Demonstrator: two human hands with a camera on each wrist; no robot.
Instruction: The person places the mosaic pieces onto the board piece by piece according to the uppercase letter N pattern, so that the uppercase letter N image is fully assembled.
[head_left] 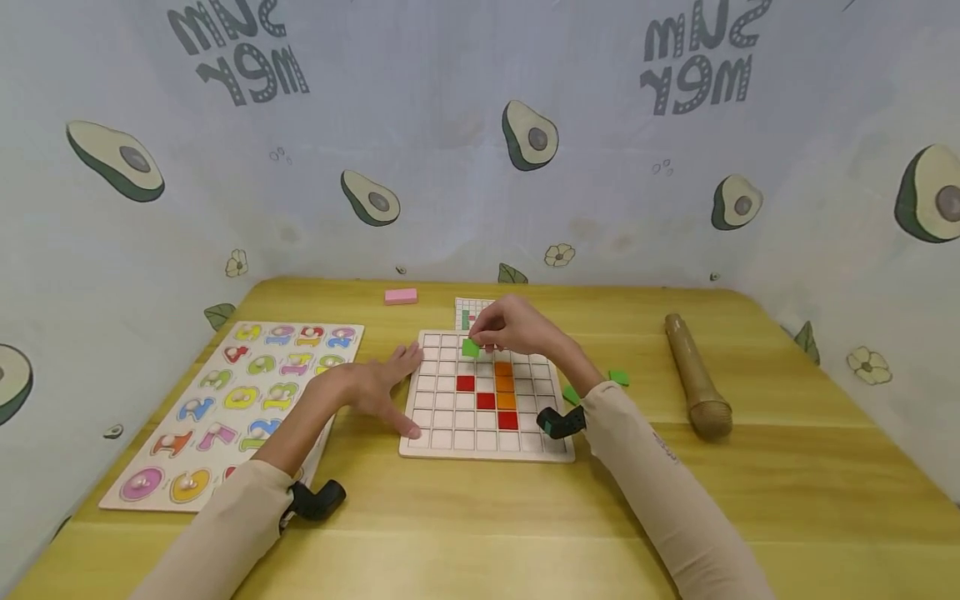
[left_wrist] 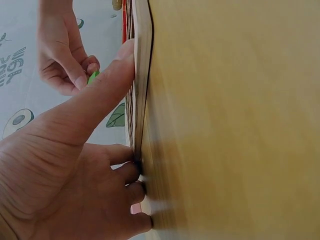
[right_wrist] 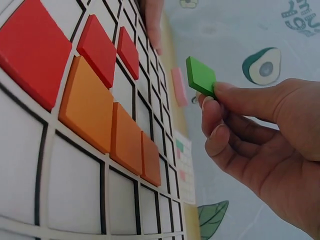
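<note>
A white grid board (head_left: 442, 444) lies on the table, with several red tiles (head_left: 465, 383) and orange tiles (head_left: 505, 385) set in its cells. Between thumb and fingertips, my right hand (head_left: 516, 325) pinches a green square tile (right_wrist: 201, 76) above the far part of the board. My left hand (head_left: 367, 387) is spread at the board's left side. In the left wrist view its thumb (left_wrist: 107, 87) lies along the board's edge, and the other fingertips touch down beside it.
A number puzzle board (head_left: 168, 442) lies at the left. Behind the grid are a small pattern card (head_left: 462, 305) and a pink block (head_left: 401, 296). Loose green tiles (head_left: 618, 377) lie by the right sleeve, and a brown microphone-shaped object (head_left: 693, 367) sits farther right.
</note>
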